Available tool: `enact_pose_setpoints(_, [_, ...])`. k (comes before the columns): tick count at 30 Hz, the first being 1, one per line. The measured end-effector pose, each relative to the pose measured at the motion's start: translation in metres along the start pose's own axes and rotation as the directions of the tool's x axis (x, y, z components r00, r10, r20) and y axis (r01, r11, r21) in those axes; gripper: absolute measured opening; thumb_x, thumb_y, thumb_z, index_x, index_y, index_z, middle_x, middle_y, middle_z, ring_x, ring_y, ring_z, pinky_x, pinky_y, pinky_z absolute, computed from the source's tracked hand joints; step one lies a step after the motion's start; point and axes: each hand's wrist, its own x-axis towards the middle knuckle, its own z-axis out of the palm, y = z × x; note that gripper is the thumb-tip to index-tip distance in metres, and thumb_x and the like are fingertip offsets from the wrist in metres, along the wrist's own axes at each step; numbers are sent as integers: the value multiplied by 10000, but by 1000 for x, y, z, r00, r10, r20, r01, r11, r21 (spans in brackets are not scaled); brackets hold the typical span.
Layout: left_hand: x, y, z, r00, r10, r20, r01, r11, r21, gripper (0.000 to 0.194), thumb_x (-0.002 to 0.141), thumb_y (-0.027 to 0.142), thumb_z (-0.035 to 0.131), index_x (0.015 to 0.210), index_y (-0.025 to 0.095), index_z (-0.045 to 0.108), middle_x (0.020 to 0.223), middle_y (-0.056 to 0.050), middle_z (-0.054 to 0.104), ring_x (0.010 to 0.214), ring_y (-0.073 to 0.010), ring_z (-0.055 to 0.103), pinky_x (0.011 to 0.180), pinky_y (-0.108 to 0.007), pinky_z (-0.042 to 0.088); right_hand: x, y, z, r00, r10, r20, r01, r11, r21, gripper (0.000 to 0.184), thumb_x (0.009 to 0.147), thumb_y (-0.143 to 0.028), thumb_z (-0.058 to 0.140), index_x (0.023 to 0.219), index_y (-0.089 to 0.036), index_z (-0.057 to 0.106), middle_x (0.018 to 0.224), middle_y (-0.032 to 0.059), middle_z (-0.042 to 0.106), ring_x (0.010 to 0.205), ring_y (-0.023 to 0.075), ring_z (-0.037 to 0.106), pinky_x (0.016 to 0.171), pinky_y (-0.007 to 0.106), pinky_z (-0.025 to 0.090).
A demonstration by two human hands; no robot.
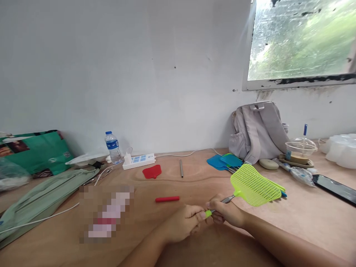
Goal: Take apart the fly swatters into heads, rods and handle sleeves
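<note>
Head view: lime flyswatter is gripped in both hands.

Swatter head: matt plastic mesh; shaft: glossy metal; backpack: matt cloth.

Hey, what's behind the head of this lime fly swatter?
Past its right edge, a thin green piece and a blue tip show above the table. Whatever else the swatter head covers, I can't tell.

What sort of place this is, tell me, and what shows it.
Probably a makeshift indoor workspace: a lime-green fly swatter is being held over a table where a loose red swatter head lies, and a gray backpack stands at the back.
</note>
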Motion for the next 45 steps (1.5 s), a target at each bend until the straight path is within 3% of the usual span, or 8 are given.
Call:
enact_pose_setpoints(3, [0,-10,-3,979,-71,193,130,941,-311,400,830,541,375,760,166,495,448,102,272,375,-52,213,404,-189,210,-3,-1,-7,996,-9,89,9,1000,0,336,714,-317,501,436,-198,356,388,-56,354,383,78,327,408,227,250])
enact_pose_setpoints(7, [-5,-17,-22,949,-118,291,214,922,-323,410,814,538,402,726,155,517,388,107,269,333,-50,190,374,-193,184,-3,2,-35,995,-96,-10,97,988,121,323,668,-297,500,406,-205,335,382,-63,291,361,71,270,388,235,205])
enact_pose_setpoints(9, [-10,-16,-36,974,-115,195,157,964,-216,420,826,524,390,742,147,553,395,91,317,344,-55,243,389,-197,219,-3,4,-53,971,-139,-197,184,955,231,349,655,-295,477,391,-218,262,372,-74,218,347,62,187,377,240,163])
enact_pose_setpoints(11, [-15,-15,-48,998,-20,-57,18,1000,-22,406,842,494,387,804,148,597,465,60,417,413,-67,350,448,-203,289,-2,5,-69,912,-153,-380,275,916,291,355,664,-282,451,403,-222,219,370,-76,182,352,67,142,377,247,155])
enact_pose_setpoints(14, [-21,-19,-60,923,210,-323,-99,940,327,317,838,427,443,928,193,637,710,5,553,624,-107,483,583,-226,376,-2,5,-79,861,-146,-487,310,910,275,359,694,-284,435,419,-224,212,368,-68,187,358,78,133,377,253,159])
enact_pose_setpoints(18, [-28,-38,-66,877,398,-270,-135,741,657,294,846,338,451,1071,258,622,881,-36,546,771,-142,512,697,-265,419,-1,10,-70,901,-133,-414,242,944,223,374,713,-307,448,424,-222,226,369,-63,228,354,72,152,382,251,168])
enact_pose_setpoints(22, [-37,-53,-68,892,421,-164,-120,571,812,327,870,246,412,1157,297,561,910,-51,554,808,-152,493,754,-299,413,0,17,-58,936,-89,-341,185,947,262,364,699,-298,475,421,-214,255,368,-71,235,350,60,166,385,244,142])
enact_pose_setpoints(45, [-30,-55,-72,889,407,-209,-5,465,885,251,828,211,480,1014,280,635,871,-35,561,800,-171,513,734,-313,395,6,25,-52,917,34,-397,126,920,370,266,602,-230,505,393,-200,342,330,-73,293,311,46,208,368,232,104])
